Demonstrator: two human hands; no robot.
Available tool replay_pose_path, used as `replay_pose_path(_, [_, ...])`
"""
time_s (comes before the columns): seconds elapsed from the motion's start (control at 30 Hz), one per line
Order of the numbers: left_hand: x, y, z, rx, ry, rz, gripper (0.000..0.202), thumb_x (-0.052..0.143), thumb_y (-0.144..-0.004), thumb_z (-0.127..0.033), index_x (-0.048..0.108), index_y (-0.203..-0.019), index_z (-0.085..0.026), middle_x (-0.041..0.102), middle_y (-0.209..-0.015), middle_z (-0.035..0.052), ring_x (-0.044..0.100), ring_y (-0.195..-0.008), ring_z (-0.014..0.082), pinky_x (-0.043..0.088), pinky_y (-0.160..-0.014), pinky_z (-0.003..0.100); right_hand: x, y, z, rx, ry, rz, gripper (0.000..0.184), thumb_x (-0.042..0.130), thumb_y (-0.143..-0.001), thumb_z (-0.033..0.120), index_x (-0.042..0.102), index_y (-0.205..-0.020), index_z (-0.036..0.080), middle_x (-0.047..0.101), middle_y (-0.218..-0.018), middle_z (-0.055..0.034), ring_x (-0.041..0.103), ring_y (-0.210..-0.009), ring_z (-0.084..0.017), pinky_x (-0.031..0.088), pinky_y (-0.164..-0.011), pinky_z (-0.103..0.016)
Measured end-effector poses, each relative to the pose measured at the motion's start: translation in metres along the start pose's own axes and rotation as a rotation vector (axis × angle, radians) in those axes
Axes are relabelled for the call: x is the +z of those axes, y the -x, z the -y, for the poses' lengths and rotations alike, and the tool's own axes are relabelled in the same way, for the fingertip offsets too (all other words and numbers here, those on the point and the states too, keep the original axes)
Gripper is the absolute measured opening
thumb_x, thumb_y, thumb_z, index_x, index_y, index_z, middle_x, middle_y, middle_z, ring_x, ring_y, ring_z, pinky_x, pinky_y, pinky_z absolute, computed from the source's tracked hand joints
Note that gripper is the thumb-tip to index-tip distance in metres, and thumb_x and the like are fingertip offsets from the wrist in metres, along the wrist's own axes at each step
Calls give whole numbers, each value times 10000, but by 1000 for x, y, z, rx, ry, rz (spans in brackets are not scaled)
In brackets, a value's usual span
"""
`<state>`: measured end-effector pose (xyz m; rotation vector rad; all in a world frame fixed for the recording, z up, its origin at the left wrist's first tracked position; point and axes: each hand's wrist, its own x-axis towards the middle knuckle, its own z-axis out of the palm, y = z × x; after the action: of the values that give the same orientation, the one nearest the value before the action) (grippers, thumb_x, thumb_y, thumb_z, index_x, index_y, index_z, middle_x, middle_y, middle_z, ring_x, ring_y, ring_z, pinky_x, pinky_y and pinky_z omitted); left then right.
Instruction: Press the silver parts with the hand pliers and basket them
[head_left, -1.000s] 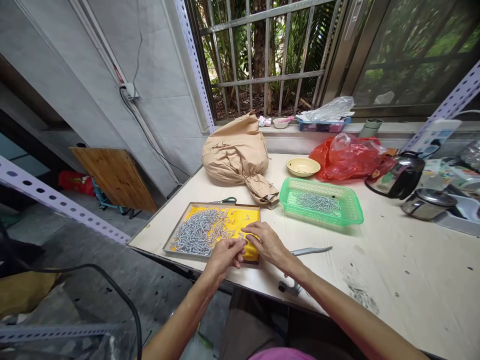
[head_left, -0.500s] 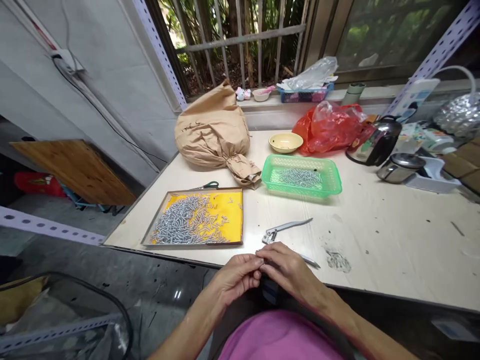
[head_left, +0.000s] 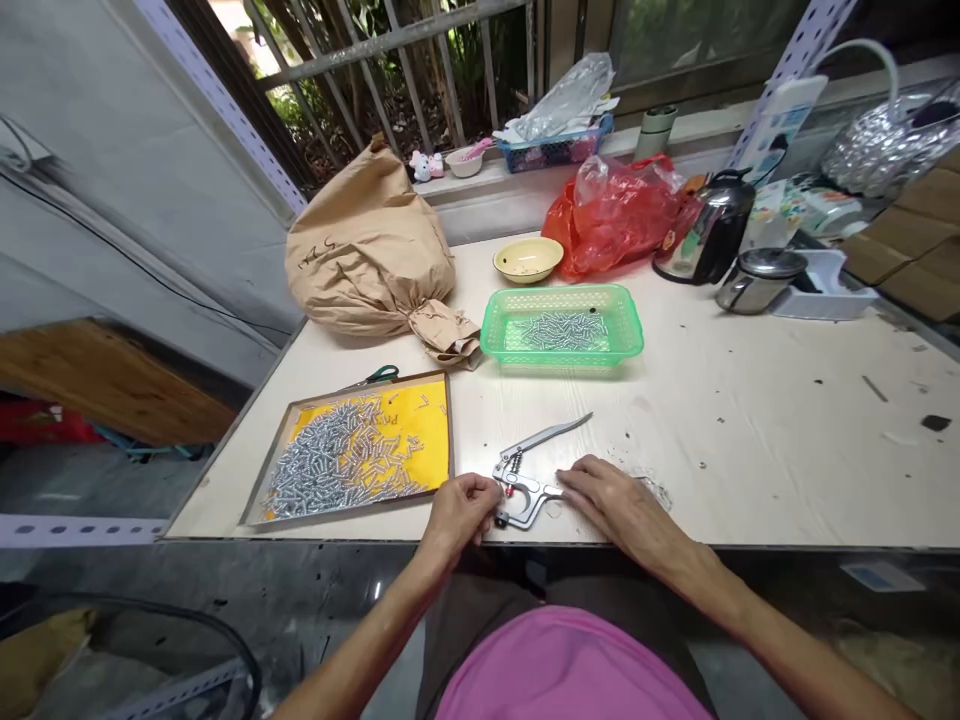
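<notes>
Snap pliers (head_left: 534, 492) with silver handles, a small spring and a red part at the jaw lie on the table in front of me, handles spread apart. My left hand (head_left: 459, 515) is pinched closed beside their jaw; whatever its fingertips hold is too small to make out. Over the lower handle rests my right hand (head_left: 626, 508), fingers stretched out and touching the handle, which it partly covers. To the left, a shallow tray (head_left: 452, 430) with a yellow bottom carries a heap of small silvery spring-like pieces (head_left: 322, 465). More such pieces (head_left: 566, 331) lie in a green plastic basket (head_left: 562, 358).
Green-handled scissors (head_left: 382, 374) lie behind the tray. A tied brown paper bag (head_left: 367, 260), a cream bowl (head_left: 528, 260) and a red plastic bag (head_left: 607, 225) stand farther back. A kettle (head_left: 712, 230) and a lidded metal pot (head_left: 761, 280) are at the right. The table's front edge runs below my hands.
My hands were together over the table's edge; now they are apart. The left has moved to the pliers' jaw, the right onto the lower handle. The view has shifted right.
</notes>
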<state>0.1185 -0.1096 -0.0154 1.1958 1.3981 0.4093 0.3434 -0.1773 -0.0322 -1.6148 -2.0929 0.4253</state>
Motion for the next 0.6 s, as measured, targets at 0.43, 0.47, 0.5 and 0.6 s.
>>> replay_pose_path(0.43, [-5, -8, -20, -188, -234, 192, 206, 624, -729, -324, 580, -647, -141, 466, -401, -69, 391, -320, 48, 291, -343, 163, -1, -17, -6, -118, 157, 95, 197, 488, -932, 233, 666, -1013, 207, 583, -841, -50, 502, -795, -176, 331, -682, -295])
replay_pose_path(0.47, [-5, -10, -21, -198, -246, 218, 220, 623, -732, -328, 568, -624, -144, 470, -395, -66, 391, -315, 47, 295, -347, 165, -1, -18, -7, -125, 167, 100, 198, 486, -933, 231, 664, -1016, 209, 582, -843, -49, 499, -797, -175, 323, -685, -296])
replay_pose_path(0.5, [-5, -12, -22, -210, -257, 242, 238, 624, -732, -332, 556, -601, -146, 476, -391, -62, 395, -311, 47, 296, -348, 166, -1, -20, -9, -132, 177, 105, 200, 481, -935, 228, 662, -1019, 211, 580, -847, -49, 496, -798, -174, 317, -689, -297])
replay_pose_path(0.6, [-6, -16, -29, -245, -290, 285, 270, 637, -726, -341, 538, -564, -148, 491, -385, -47, 427, -313, 56, 271, -342, 168, -3, -23, -10, -147, 207, 123, 201, 467, -939, 214, 653, -1016, 213, 578, -859, -46, 496, -804, -172, 310, -703, -303])
